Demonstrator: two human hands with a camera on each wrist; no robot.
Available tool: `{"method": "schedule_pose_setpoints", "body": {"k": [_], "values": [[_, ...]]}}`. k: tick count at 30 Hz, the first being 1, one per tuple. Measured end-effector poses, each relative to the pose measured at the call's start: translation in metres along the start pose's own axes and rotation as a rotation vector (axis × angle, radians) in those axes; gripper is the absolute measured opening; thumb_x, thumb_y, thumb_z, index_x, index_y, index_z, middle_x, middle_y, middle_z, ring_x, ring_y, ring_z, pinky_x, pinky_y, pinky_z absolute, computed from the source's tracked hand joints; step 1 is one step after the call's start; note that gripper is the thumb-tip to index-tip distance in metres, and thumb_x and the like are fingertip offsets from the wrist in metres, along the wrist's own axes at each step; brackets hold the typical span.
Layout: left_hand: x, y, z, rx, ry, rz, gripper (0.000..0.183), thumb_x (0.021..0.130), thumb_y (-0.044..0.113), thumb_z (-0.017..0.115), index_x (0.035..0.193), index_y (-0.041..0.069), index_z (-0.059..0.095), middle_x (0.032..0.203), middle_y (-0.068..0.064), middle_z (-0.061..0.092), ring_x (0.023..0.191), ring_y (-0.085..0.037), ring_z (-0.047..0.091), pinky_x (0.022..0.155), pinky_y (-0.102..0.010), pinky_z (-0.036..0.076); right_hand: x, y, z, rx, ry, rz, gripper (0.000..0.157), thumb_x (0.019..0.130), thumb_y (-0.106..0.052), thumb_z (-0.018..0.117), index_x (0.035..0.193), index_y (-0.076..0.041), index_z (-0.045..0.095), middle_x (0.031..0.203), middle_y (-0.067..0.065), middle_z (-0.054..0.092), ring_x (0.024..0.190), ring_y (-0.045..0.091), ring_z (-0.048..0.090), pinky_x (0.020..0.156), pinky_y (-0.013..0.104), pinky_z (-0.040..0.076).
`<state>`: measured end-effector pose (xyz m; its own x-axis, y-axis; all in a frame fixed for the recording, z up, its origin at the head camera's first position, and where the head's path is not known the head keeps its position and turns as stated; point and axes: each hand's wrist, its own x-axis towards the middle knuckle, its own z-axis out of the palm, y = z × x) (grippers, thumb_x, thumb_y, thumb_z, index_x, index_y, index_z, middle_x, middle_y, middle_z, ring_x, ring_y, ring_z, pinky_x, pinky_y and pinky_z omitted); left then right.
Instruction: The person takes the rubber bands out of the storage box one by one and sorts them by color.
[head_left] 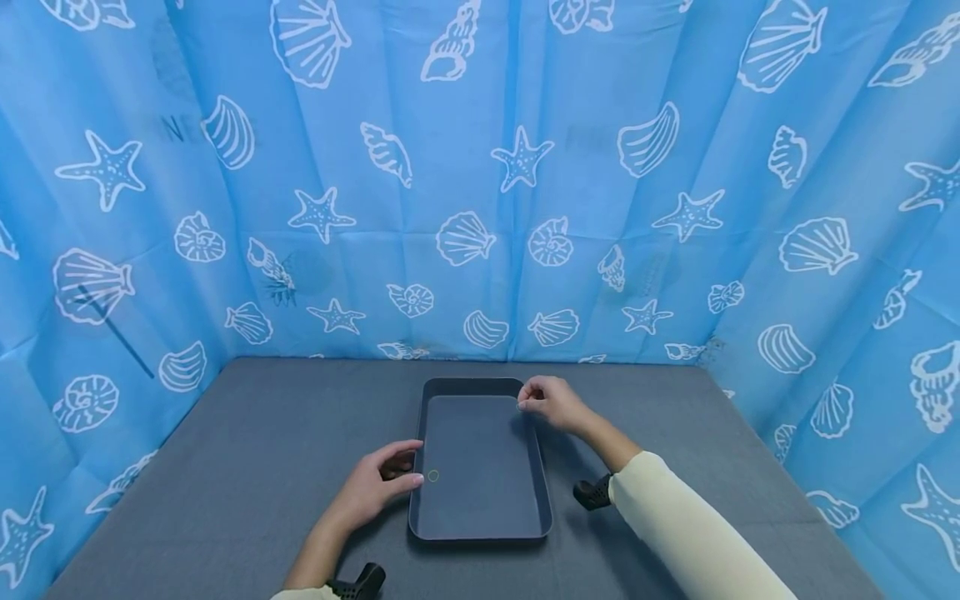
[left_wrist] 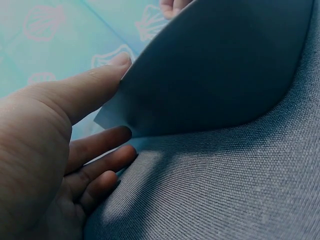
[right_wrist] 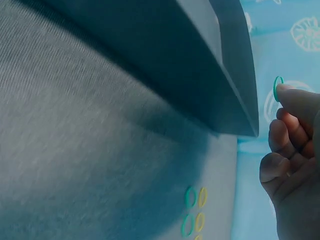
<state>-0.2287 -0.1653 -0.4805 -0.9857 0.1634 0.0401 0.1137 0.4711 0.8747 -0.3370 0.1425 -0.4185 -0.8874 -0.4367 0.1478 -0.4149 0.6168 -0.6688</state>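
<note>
A dark grey rectangular tray (head_left: 480,537) lies on the grey cloth, and a thin yellow ring (head_left: 432,476) is inside it near the left wall. My left hand (head_left: 375,490) holds the tray's left side. In the left wrist view its thumb (left_wrist: 95,87) is at the rim while the curled fingers (left_wrist: 107,160) are low against the outer wall. Above the tray's far right corner, my right hand (head_left: 553,403) pinches a small green ring (right_wrist: 276,89) between thumb and forefinger.
On the cloth, in the right wrist view, lie several more rings, among them a green ring (right_wrist: 190,197) and a yellow ring (right_wrist: 202,197). Blue curtain (head_left: 465,283) with white shell prints closes off the back and sides of the grey table (head_left: 300,433).
</note>
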Motion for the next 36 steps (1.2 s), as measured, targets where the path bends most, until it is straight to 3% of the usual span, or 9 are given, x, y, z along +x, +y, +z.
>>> {"method": "schedule_pose_setpoints", "body": {"k": [8,36], "values": [[0.000,-0.002,0.001,0.001,0.011,-0.001,0.047,0.073,0.039,0.066,0.116,0.033,0.050,0.111,0.005,0.053,0.094,-0.013,0.050,0.078,-0.038,0.040,-0.011,0.015,-0.004,0.008,0.048,0.028,0.005,0.084,-0.009,0.056,0.079,-0.008,0.056,0.072,0.003,0.053,0.062,0.017,0.047,0.054,0.030,0.040],[0.000,-0.001,0.000,-0.009,-0.004,0.009,0.049,0.074,0.038,0.064,0.120,0.027,0.049,0.114,0.003,0.052,0.095,-0.014,0.050,0.079,-0.038,0.040,-0.043,0.065,-0.025,-0.030,0.080,0.081,0.005,0.083,-0.007,0.056,0.079,-0.004,0.056,0.070,0.004,0.052,0.061,0.015,0.045,0.053,0.029,0.039]]}}
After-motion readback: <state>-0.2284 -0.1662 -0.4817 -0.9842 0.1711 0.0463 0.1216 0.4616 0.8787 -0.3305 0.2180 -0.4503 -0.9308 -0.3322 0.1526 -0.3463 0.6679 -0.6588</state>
